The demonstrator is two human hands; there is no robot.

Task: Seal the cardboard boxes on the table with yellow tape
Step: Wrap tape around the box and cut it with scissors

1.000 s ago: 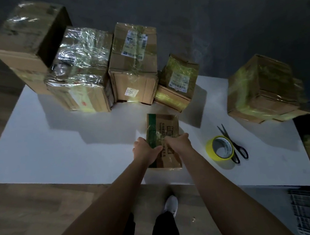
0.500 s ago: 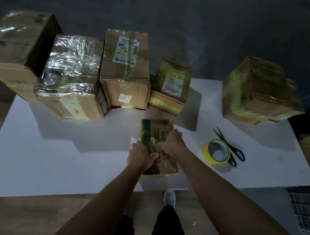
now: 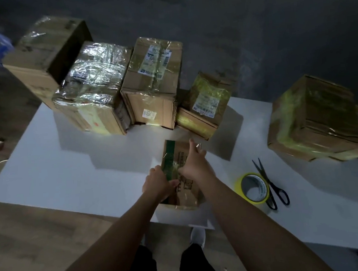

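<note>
Head camera view, dim light, looking down at a white surface point(image 3: 70, 174) that carries six cardboard boxes, as far as can be counted. Four stand in a row along the far edge: a large plain box point(image 3: 41, 58), a box wrapped in shiny film point(image 3: 94, 84), a labelled box point(image 3: 153, 78) and a small yellow-taped box point(image 3: 207, 99). A fifth, yellow-taped box point(image 3: 312, 119) sits well apart at the right. The sixth, a small box with a green stripe point(image 3: 188, 196), lies at the near edge under both hands. The left hand point(image 3: 158, 183) has its grip curled round the box's left edge. The right hand point(image 3: 195, 166) presses on top, grip relaxed, thumb stretched forward. One yellow tape roll point(image 3: 262, 189) lies to the right, touching one pair of black scissors point(image 3: 271, 185).
</note>
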